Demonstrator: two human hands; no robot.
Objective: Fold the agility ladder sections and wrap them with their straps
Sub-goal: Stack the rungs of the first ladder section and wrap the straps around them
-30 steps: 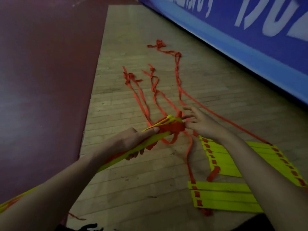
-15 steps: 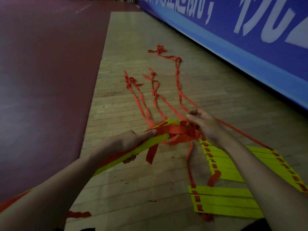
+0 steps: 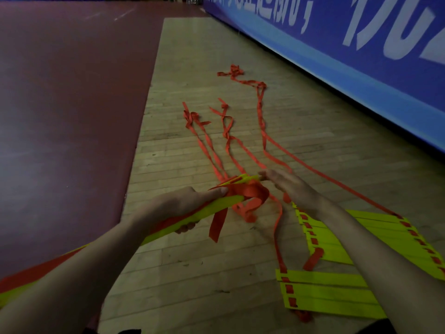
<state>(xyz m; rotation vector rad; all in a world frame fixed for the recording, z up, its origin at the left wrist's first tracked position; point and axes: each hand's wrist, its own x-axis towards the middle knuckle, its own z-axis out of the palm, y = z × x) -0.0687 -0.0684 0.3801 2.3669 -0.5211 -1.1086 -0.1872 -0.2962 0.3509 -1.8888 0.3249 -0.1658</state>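
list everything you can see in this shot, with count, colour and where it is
rung bundle: one, yellow, held up at centre
wrapped strap: one, red, wound round the bundle's far end, a tail hanging down
loose straps: several, red, trailing away beyond the bundle
flat ladder sections: two stacks, yellow with red links, lying at lower right
wooden floor: one strip, light brown, middle
court surface: one area, dark red, left
banner: one, blue with white lettering, along the right
left hand: one, grips the rung bundle
right hand: one, fingers straight, fingertips at the bundle's far end

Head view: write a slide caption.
Left hand grips folded yellow rungs wound with red strap; right hand touches their end.
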